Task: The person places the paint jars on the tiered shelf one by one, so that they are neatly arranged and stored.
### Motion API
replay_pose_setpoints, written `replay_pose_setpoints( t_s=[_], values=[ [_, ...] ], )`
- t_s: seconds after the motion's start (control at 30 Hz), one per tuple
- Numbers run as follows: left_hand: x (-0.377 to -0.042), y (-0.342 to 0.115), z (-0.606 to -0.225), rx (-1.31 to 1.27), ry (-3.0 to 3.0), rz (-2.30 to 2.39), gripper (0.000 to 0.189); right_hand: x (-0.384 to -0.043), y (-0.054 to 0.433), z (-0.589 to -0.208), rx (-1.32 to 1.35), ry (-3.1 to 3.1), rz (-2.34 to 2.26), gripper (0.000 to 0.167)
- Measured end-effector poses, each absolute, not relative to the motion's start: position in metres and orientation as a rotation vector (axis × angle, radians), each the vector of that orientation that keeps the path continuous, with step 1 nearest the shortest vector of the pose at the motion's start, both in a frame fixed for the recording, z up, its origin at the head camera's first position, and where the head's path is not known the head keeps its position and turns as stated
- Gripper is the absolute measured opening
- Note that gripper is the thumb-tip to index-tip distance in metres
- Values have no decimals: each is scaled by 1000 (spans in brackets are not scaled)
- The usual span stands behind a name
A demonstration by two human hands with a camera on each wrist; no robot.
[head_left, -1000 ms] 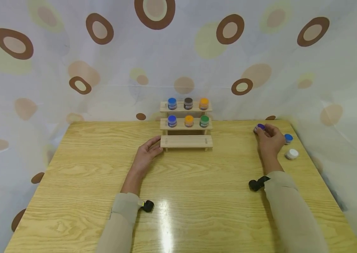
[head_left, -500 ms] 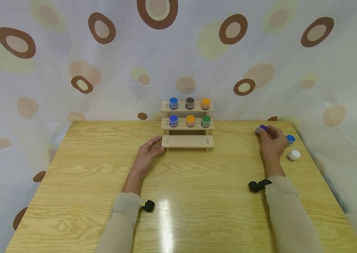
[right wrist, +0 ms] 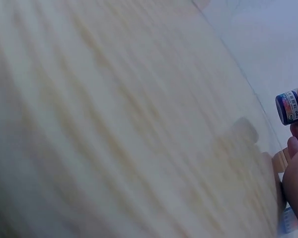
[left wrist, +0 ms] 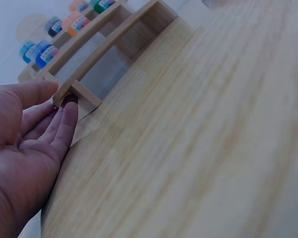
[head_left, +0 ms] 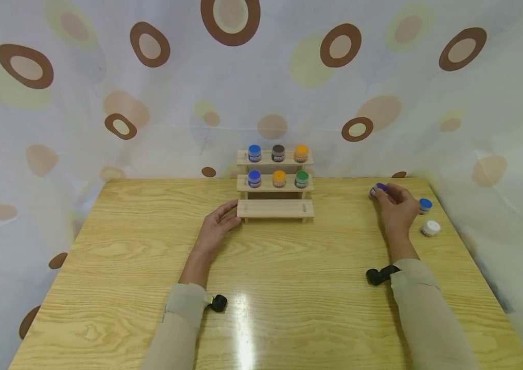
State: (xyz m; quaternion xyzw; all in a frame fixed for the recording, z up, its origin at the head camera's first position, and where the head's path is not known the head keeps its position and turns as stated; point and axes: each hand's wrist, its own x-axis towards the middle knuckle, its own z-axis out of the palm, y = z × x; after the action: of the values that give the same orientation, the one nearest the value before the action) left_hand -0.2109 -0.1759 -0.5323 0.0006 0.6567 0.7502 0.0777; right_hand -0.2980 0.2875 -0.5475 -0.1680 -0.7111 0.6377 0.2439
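Note:
My right hand (head_left: 399, 209) pinches a small paint jar with a purple lid (head_left: 378, 189) at the back right of the table. In the right wrist view this paint jar (right wrist: 291, 107) is tilted and held clear of the tabletop, with a shadow below. My left hand (head_left: 215, 226) holds the left end of a three-step wooden rack (head_left: 275, 208), thumb and fingers at the lowest step's corner, as the left wrist view shows. Blue (head_left: 254, 153), black (head_left: 278, 153) and orange (head_left: 301, 153) jars stand on the top step; blue-violet (head_left: 254, 178), orange (head_left: 279, 178) and green (head_left: 302, 179) ones on the middle.
Beside my right hand, a blue-lidded jar (head_left: 425, 206) and a white-lidded jar (head_left: 430, 228) rest near the right edge of the wooden table (head_left: 289, 272). A patterned curtain (head_left: 173, 103) hangs behind the table and along its sides.
The purple-lidded jar has shifted slightly left and tipped in my right hand's fingers. My left hand and the rack stay in place; the head view has moved a little.

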Motion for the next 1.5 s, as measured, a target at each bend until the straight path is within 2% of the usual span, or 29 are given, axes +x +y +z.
replay_pose_setpoints(
  t_s=[0.37,0.6,0.83,1.13,1.5],
  values=[
    [-211,-176,-533,3,1973,2249,54,-293,274,-528,-373,-2020,1713,43],
    [-210,-175,-533,1,1989,2240,55,-273,250,-496,-185,-2040,1696,39],
    [-209,-176,-534,5,1988,2240,55,-278,243,-503,-77,-2064,1638,36],
    [-211,-175,-535,24,1972,2263,54,-253,207,-462,161,-2045,1671,30],
    [-211,-175,-534,22,1983,2252,53,-245,180,-450,285,-2082,1713,29]
  ],
)
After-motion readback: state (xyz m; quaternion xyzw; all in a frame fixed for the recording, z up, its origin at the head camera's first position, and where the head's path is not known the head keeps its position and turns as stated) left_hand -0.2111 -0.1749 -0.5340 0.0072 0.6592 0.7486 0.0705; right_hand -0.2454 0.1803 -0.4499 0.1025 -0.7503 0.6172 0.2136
